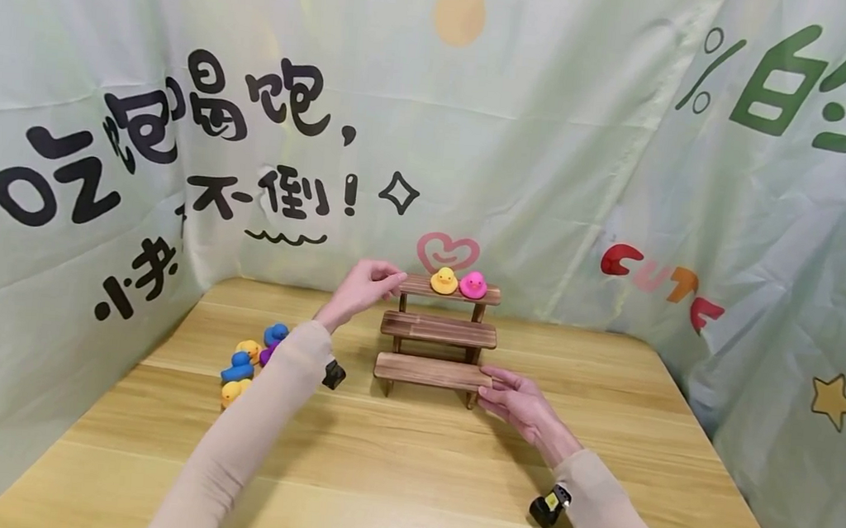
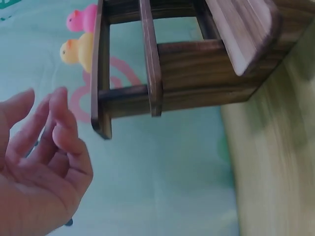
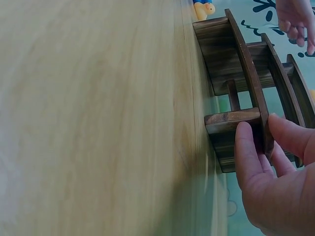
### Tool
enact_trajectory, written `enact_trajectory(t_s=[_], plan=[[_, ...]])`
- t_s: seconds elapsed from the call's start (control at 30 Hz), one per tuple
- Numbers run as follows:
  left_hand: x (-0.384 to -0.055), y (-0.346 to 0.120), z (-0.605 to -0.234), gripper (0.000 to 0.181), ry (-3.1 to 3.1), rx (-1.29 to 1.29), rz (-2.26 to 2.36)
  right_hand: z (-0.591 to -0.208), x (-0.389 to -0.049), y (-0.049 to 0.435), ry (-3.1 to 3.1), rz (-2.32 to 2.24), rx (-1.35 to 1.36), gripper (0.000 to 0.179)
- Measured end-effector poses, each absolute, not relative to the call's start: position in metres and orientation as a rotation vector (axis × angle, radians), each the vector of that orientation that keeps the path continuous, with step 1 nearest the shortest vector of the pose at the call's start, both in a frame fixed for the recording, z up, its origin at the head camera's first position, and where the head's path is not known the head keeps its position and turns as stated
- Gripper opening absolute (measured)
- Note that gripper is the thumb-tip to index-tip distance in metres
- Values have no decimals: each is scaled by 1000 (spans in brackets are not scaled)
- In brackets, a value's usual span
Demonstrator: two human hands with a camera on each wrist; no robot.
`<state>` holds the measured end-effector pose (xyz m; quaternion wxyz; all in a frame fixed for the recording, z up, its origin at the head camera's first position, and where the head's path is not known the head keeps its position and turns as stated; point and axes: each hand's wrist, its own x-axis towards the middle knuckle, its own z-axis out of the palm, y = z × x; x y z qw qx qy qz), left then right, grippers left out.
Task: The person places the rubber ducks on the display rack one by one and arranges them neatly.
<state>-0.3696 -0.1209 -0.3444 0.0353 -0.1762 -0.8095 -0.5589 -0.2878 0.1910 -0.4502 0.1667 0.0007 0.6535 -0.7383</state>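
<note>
Two ducks (image 1: 444, 282) top our shelf (image 1: 438, 329), probably light, rigid, best held at its ends: right fingers (image 3: 247, 157) pinch its lowest step (image 1: 429, 371); left fingers (image 2: 71, 140), loose, empty, beside it.

Head view forward and down, wrist views nearer and sideways, stand (image 1: 438, 330) in all.

One left hand (image 1: 364, 287), one right hand (image 1: 524, 406), that's two! One wooden stand (image 1: 438, 329), and it's three shelves (image 1: 429, 370), count them! Now one pink duck (image 1: 473, 285), three yellow ducks (image 1: 445, 281), two blue ducks (image 1: 238, 367), one purple duck (image 1: 267, 354), so seven in sight, the count partly blocked by a sleeve (image 1: 254, 425)! Two sleeves, two black wrist cameras (image 1: 545, 512), and one table (image 1: 391, 477)!
</note>
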Motion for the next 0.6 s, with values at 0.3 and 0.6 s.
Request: enact_trajectory(t_s=[0.3,0.6], plan=[[-356,-159,-350,37,-2767,-513,-1692,-453,-289,193,1859,-2097,-5,61],[-337,-190,-359,38,-2871,-542,-1627,-453,-291,193,1856,-2089,-5,60]])
